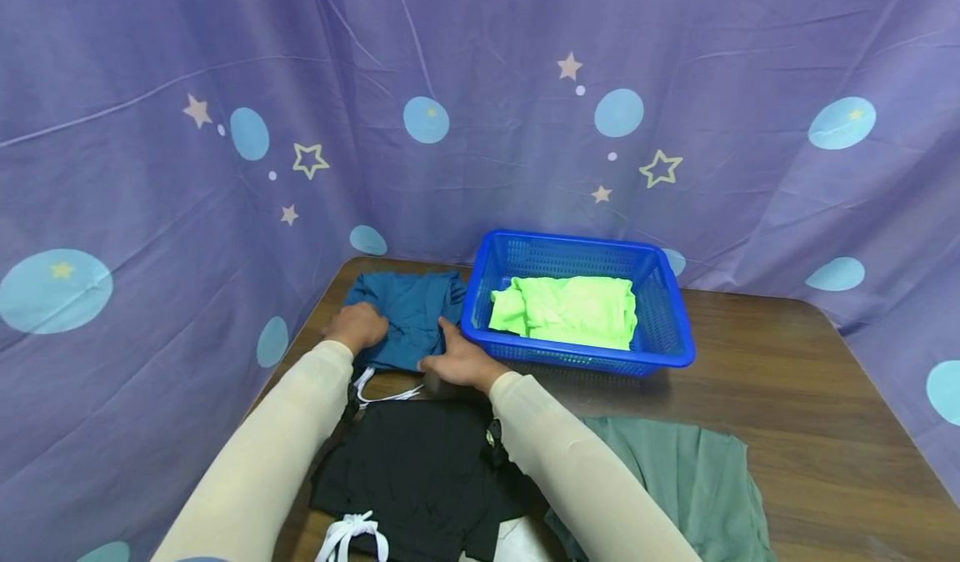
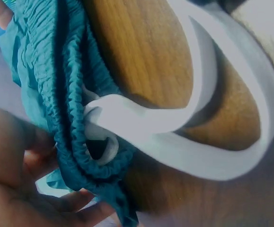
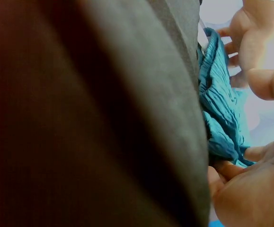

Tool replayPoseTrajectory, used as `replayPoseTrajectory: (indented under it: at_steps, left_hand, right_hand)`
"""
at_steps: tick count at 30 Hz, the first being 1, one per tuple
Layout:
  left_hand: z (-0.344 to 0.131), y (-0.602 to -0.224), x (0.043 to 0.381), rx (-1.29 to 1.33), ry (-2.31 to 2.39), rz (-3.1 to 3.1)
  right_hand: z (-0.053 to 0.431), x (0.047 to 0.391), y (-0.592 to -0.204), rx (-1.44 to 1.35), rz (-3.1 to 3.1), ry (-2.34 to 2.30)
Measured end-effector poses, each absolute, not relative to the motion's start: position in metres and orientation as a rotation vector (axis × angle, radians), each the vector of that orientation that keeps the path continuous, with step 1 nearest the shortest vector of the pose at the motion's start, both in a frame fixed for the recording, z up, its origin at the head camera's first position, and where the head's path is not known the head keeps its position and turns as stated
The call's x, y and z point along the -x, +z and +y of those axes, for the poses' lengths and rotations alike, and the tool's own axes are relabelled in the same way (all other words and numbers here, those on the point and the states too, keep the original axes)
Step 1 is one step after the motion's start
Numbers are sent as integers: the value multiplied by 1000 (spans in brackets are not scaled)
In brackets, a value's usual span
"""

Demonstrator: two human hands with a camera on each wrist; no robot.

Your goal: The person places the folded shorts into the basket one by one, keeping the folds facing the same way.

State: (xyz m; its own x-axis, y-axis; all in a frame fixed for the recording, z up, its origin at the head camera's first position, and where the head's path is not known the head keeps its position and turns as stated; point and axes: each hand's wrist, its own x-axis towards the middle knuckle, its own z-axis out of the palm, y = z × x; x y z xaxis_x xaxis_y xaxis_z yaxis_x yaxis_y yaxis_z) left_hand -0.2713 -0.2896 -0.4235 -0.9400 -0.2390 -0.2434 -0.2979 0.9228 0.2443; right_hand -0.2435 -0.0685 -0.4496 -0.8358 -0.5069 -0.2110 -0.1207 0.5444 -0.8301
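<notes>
Folded teal shorts (image 1: 411, 316) lie on the table's far left corner, beside the basket. Their gathered waistband (image 2: 70, 109) faces the near side, and a white drawstring (image 2: 174, 125) trails from it onto the wood. My left hand (image 1: 358, 327) grips the left end of the waistband between thumb and fingers. At the right edge, my right hand (image 1: 463, 360) has its fingers touching the cloth from the side and below. Its thumb (image 3: 265, 86) stands apart from the fabric. Dark blurred cloth covers most of the right wrist view.
A blue plastic basket (image 1: 577, 357) holds a folded neon-green garment (image 1: 573, 308). Black shorts (image 1: 420, 462) with a white drawstring lie nearer, under my forearms. A grey-green garment (image 1: 682, 470) lies at the near right, partly behind my right sleeve. A purple curtain (image 1: 525, 178) hangs behind the table.
</notes>
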Motion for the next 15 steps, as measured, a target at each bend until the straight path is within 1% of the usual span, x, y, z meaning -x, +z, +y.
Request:
replayPoseTrajectory:
  at_steps: [5, 15]
  left_hand:
    - [-295, -426, 271, 343, 363, 3006]
    - [-299, -426, 268, 377, 440, 2977]
  right_hand:
    - [-69, 242, -450, 493, 2352, -1225]
    - [-72, 239, -451, 434, 2407, -1172]
